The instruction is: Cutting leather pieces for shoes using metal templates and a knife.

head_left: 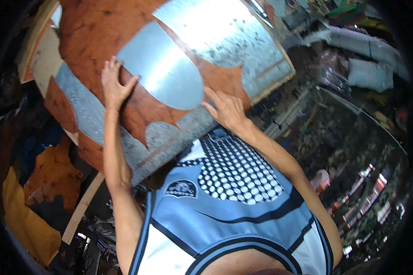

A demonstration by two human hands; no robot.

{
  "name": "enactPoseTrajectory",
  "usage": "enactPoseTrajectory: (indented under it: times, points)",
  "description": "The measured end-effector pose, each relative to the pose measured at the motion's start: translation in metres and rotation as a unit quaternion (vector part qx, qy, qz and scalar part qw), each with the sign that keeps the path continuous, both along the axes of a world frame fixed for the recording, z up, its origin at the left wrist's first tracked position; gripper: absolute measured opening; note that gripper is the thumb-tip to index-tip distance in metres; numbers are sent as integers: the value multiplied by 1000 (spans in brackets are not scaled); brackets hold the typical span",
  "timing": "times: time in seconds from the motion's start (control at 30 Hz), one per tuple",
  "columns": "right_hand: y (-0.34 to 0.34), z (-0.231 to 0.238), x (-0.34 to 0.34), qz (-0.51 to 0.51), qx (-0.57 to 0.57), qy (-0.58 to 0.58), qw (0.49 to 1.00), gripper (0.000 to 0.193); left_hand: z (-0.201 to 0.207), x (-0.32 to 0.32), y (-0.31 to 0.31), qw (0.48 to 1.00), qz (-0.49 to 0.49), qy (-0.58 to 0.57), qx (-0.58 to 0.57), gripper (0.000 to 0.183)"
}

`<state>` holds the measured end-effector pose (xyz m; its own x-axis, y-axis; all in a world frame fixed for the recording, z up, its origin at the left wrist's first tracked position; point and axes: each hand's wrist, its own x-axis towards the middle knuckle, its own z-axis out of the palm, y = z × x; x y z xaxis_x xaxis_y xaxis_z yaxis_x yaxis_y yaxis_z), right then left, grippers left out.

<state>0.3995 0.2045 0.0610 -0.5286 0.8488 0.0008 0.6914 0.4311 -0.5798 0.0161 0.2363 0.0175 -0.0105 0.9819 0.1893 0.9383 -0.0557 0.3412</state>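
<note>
A smooth grey sheet-metal template (167, 64) with a rounded near end lies flat on a piece of reddish-brown leather (85, 30). Spread over the leather, my left hand (117, 85) is open, its thumb and fingertips at the template's left edge. At the template's near right edge rests my right hand (228, 110), also open, with the index finger stretched out and the thumb apart. I make out no tool in either hand. Curved cut-outs along the leather's near and right edges bare the mottled grey metal tabletop (220, 34) underneath.
The table has a wooden rim (280, 82) at its right. Brown leather scraps (55, 172) and a yellowish sheet (27, 220) lie low on the left, near a wooden strip (82, 208). Wrapped grey bundles (369, 73) sit at the far right, above dark scraps strewn over the floor.
</note>
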Motion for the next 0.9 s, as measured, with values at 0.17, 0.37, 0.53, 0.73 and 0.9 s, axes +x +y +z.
enactPoseTrajectory:
  times: [0.17,0.37,0.53,0.73,0.9]
  points:
    - [4,-1,4,-12,-43,-65,997,71,-7,14,-1,1000,15,-9,-12,77]
    - [1,-3,2,-19,-20,-30,999,68,-5,10,-3,999,15,-21,-25,81]
    - [1,-2,-1,-43,-23,-24,999,67,-6,10,-2,999,20,-9,-35,83]
    - [4,5,-3,-33,-26,-46,998,65,-7,11,2,999,14,10,-40,83]
    - [4,6,-4,-30,-21,-47,998,66,-4,11,2,999,14,19,-48,82]
